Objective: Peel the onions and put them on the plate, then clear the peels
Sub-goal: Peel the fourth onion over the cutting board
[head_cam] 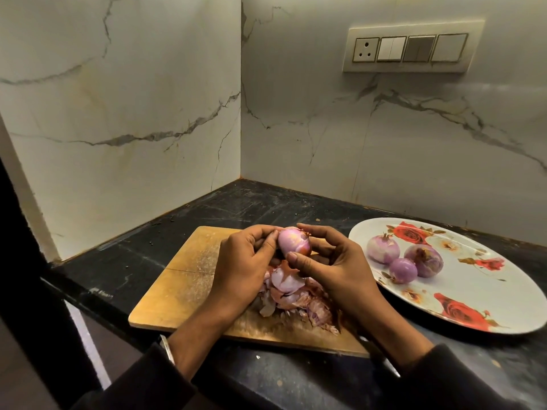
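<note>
Your left hand (241,261) and right hand (334,261) both grip one onion (294,241) over the board's (183,279) far edge, its long side tilted up-left.

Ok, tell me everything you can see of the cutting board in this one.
The cutting board is a rectangular slab that looks like light wood, its surface scuffed pale with knife marks. It lies flat on the dark countertop, near the front edge, left of the flowered plate and not touching it. A heap of onion peels sits on its right half, and both hands work above it.
</note>
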`<state>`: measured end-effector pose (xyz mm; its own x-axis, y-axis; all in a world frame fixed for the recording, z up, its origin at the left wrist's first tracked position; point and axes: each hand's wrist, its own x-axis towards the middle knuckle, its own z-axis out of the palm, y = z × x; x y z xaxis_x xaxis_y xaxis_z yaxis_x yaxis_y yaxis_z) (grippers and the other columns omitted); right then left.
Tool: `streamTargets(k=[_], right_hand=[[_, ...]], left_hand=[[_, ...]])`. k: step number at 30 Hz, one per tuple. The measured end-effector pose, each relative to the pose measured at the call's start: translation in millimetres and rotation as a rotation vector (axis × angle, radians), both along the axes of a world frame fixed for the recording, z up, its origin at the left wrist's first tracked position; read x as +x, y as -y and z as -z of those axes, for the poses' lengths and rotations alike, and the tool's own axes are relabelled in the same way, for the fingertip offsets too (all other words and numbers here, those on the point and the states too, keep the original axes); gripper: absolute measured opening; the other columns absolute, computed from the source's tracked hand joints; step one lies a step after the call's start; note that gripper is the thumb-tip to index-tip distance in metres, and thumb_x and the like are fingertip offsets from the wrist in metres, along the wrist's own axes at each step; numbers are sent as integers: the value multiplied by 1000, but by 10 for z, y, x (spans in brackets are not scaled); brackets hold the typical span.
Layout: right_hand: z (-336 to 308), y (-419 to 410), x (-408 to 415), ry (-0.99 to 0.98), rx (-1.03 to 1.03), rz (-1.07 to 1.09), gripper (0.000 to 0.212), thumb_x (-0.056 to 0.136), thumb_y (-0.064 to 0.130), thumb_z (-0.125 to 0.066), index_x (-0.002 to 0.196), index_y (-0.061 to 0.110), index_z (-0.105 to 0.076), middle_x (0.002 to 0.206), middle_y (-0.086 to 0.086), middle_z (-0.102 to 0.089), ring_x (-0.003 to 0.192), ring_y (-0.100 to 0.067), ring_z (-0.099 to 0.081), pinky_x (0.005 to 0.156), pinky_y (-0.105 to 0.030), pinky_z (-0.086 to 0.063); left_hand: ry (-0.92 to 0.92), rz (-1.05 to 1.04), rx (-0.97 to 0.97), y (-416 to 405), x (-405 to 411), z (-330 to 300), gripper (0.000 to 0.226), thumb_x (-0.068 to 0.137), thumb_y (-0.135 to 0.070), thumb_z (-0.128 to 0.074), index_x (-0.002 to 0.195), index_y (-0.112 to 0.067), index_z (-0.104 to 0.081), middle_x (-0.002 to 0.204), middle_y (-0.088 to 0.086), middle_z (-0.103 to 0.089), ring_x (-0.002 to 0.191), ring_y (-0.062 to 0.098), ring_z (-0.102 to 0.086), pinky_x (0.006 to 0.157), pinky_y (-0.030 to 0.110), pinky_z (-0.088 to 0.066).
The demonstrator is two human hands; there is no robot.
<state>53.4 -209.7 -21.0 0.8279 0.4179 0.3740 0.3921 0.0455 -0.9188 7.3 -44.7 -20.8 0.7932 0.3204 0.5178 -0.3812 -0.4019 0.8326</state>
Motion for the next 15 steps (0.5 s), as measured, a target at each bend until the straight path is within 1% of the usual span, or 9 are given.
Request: streamTargets(k=[3, 7, 11, 12, 13, 15], right_hand=[[-6, -14, -22, -24, 27, -46, 56, 75, 15, -84, 127, 21, -63, 120, -6, -73, 108, -20, -72, 87, -41, -62], [12, -25, -22, -58, 68, -92, 54, 78, 3, -80, 127, 18, -62, 121, -5, -72, 111, -21, -71, 88, -38, -60], [15, -20, -16, -60, 85, -103, 54, 82, -8, -75, 127, 17, -60, 124, -4, -71, 114, -21, -69, 90, -35, -59], [10, -16, -10, -48, 88, -98, 53, 83, -7, -75, 128, 17, -59, 125, -5, -71, 115, -21, -69, 91, -36, -59], [8, -10, 5, -30, 87, -87, 53, 83, -5, -76, 129, 17, -59, 125, -5, -70, 116, -21, -68, 93, -37, -58], [6, 0, 29, -1, 76, -58, 53, 83, 0, -78, 130, 19, -59, 127, -5, -70, 118, -21, -67, 96, -40, -56]], left_hand=[[3, -15, -17, -21, 20, 15, 19, 98, -16, -62, 101, -34, -69, 87, -11, -75, 77, 4, -73, 67, 25, -61], [-16, -17, -73, -43, 45, 23, 18, 98, -16, -62, 100, -31, -71, 92, -8, -76, 84, 5, -73, 72, 29, -62], [-50, 3, -188, -71, 54, 19, 14, 100, -15, -59, 100, -18, -73, 84, -1, -77, 74, 14, -75, 68, 34, -63], [-62, -3, -185, -77, 57, 23, 15, 101, -15, -57, 100, -18, -72, 82, 0, -76, 72, 14, -75, 66, 32, -62], [-72, -27, -134, -78, 67, 35, 16, 102, -15, -56, 100, -20, -71, 80, -1, -75, 70, 11, -73, 64, 29, -60], [-83, -90, 38, -62, 84, 58, 17, 103, -19, -53, 100, -25, -69, 77, -6, -71, 70, 4, -68, 60, 24, -56]])
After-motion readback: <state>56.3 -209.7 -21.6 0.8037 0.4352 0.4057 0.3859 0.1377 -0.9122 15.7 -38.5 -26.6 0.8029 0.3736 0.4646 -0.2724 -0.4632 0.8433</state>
